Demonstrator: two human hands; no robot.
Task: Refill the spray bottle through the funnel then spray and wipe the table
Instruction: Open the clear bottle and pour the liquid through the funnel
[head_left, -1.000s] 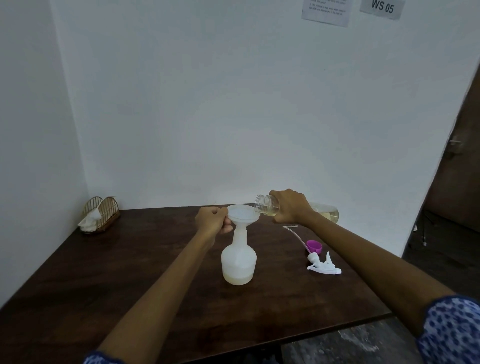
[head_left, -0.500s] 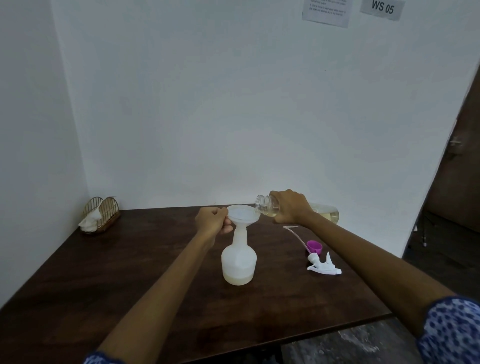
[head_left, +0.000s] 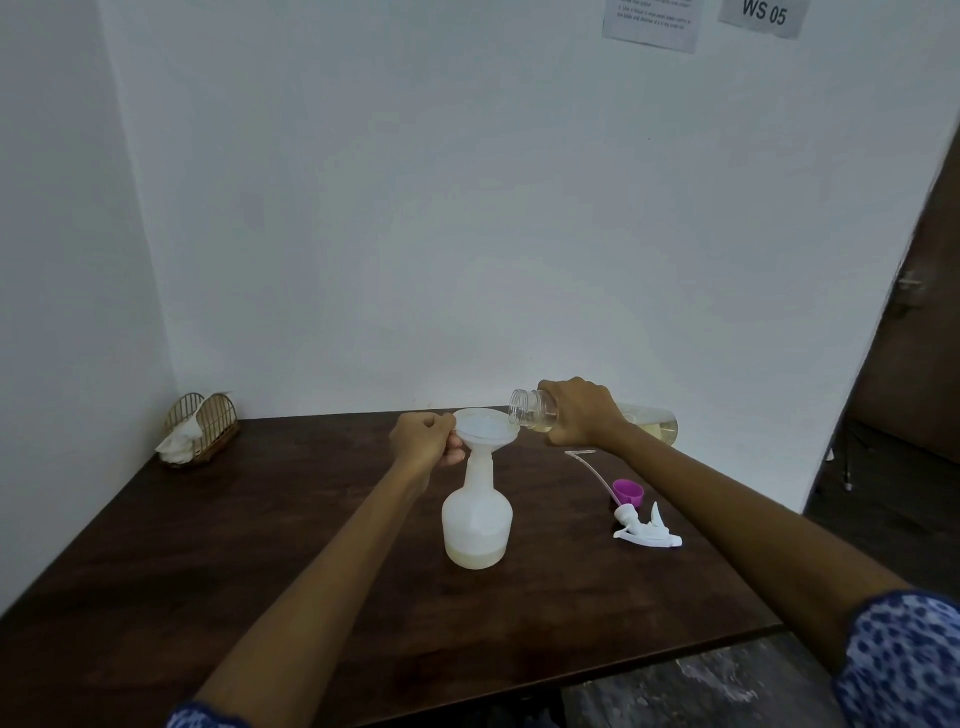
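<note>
A white translucent spray bottle (head_left: 477, 519) stands mid-table with pale liquid low in its base. A white funnel (head_left: 484, 428) sits in its neck. My left hand (head_left: 423, 439) pinches the funnel's left rim. My right hand (head_left: 582, 410) grips a clear refill bottle (head_left: 652, 423) tipped almost level, with its open mouth over the funnel's right edge. Yellowish liquid lies along the refill bottle's lower side. The white trigger sprayer head (head_left: 647, 530) with its thin dip tube lies on the table at right, and a purple cap (head_left: 627, 491) lies beside it.
The dark wooden table (head_left: 260, 545) fills a white-walled corner. A gold wire holder with a white cloth (head_left: 200, 428) stands at the back left. The table's right edge drops to a dark floor, and a brown door is at far right.
</note>
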